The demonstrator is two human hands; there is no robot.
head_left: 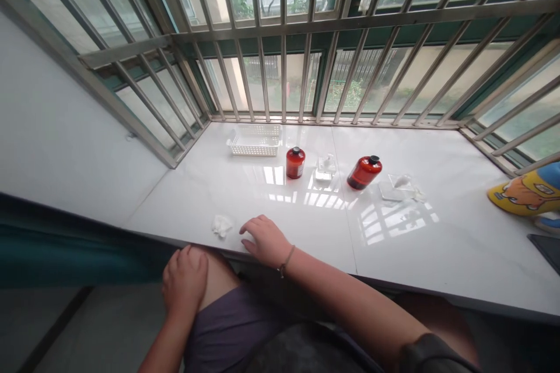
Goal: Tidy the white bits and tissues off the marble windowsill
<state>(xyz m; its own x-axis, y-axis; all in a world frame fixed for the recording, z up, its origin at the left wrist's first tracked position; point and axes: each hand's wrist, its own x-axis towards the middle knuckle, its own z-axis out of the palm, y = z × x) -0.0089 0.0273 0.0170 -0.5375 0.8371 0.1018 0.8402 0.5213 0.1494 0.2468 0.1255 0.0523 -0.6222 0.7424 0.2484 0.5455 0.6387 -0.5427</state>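
Note:
My right hand (pixel 265 240) rests on the white counter (pixel 184 198) near its front edge, fingers loosely bent and apart, holding nothing. A crumpled white tissue (pixel 221 225) lies just left of its fingertips, not touching them. My left hand (pixel 184 281) lies over my bare left knee below the counter edge, fingers draped and nothing held. Farther back stand a smaller red bottle with a black cap (pixel 296 163) and a larger red bottle (pixel 364 172) that looks tilted. Between them is a small clear-and-white item (pixel 325 168), its kind unclear.
A white perforated basket (pixel 255 141) sits at the back left by the barred window (pixel 284 26). Right of the larger bottle are clear, flat pieces (pixel 396 187). A yellow-and-blue cartoon-printed object (pixel 525 191) and a dark flat item (pixel 545 249) lie at the right edge.

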